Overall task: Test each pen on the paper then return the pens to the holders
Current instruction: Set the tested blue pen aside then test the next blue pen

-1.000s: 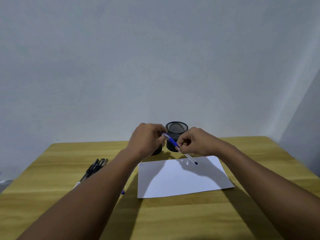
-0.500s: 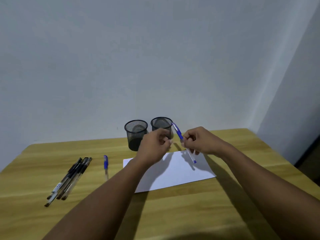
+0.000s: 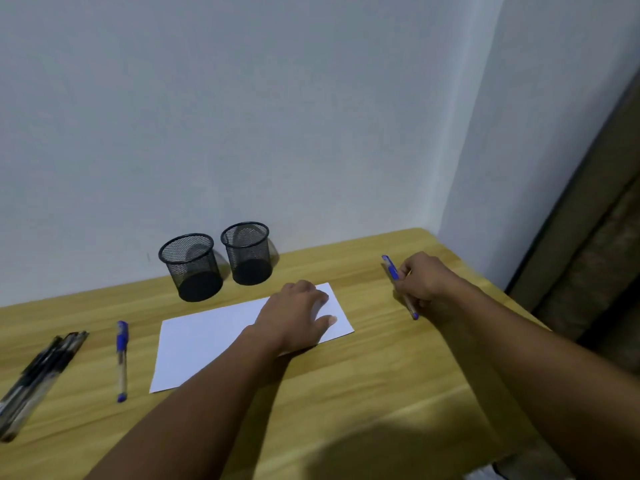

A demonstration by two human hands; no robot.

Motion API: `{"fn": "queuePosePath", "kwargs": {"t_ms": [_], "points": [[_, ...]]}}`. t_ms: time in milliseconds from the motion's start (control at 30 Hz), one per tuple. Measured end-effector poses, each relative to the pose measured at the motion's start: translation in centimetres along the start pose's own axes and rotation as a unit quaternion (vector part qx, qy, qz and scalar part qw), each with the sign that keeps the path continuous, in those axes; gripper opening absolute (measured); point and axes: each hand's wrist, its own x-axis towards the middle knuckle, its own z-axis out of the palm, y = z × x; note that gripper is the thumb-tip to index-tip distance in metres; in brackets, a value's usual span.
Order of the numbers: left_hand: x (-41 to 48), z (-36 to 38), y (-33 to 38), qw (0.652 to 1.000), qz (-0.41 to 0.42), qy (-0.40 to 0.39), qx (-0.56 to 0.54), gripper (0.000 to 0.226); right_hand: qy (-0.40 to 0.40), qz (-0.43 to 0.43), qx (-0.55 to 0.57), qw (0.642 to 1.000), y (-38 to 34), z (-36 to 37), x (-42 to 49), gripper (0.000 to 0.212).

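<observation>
Blue pen point(image 3: 393, 271) near table edge point(image 3: 491, 282)

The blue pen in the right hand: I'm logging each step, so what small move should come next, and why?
Probably bring the blue pen in the right hand leftward, tip down, onto the paper. It sits off the sheet over bare table, while the left hand lies flat on the paper.
</observation>
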Motion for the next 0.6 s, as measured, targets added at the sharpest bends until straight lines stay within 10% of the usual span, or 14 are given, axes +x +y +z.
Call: {"fn": "queuePosePath", "kwargs": {"t_ms": [600], "points": [[-2.1, 0.3, -1.6, 0.998, -0.004, 0.037, -0.056, 0.058, 0.037, 0.002, -0.024, 0.999, -1.0, 1.6, -0.7, 0.019]]}}
